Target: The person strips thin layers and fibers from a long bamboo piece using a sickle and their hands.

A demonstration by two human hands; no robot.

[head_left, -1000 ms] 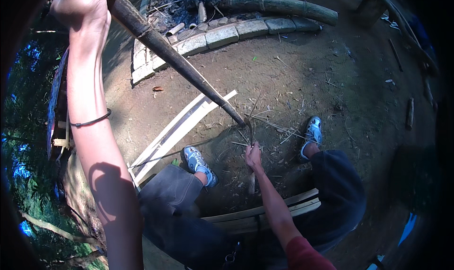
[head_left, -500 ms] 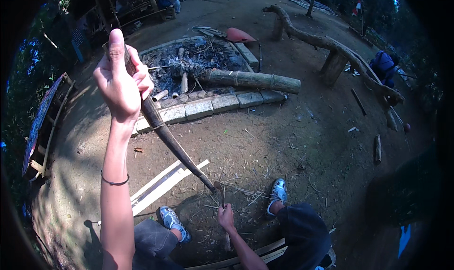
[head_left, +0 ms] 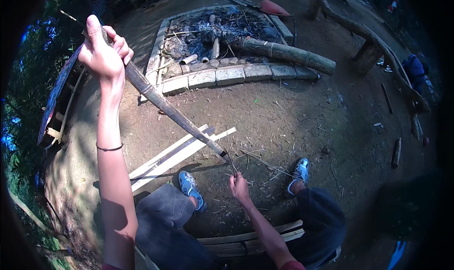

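My left hand [head_left: 104,52] is raised at the upper left, fingers wrapped round the upper end of a long, dark bamboo strip [head_left: 182,118]. The strip slants down to the right, toward my right hand [head_left: 240,187]. That hand is closed on a knife [head_left: 232,163], whose dark narrow blade meets the strip's lower end; the handle is mostly covered by my fingers. Pale split bamboo pieces [head_left: 165,163] lie on the ground beyond my left shoe [head_left: 190,188], under the line of the held strip.
A block-edged fire pit [head_left: 230,76] with ash lies ahead, a thick bamboo pole [head_left: 293,55] jutting from it to the right. Beyond it is a red object [head_left: 274,7]. A crooked log bench [head_left: 364,30] runs along the right, near a crouching person [head_left: 415,71]. Bamboo slats [head_left: 222,240] lie beneath me.
The view has shifted, so the fire pit now sits higher and further right. The strip's lower end and the knife still meet; both hands keep their grip.
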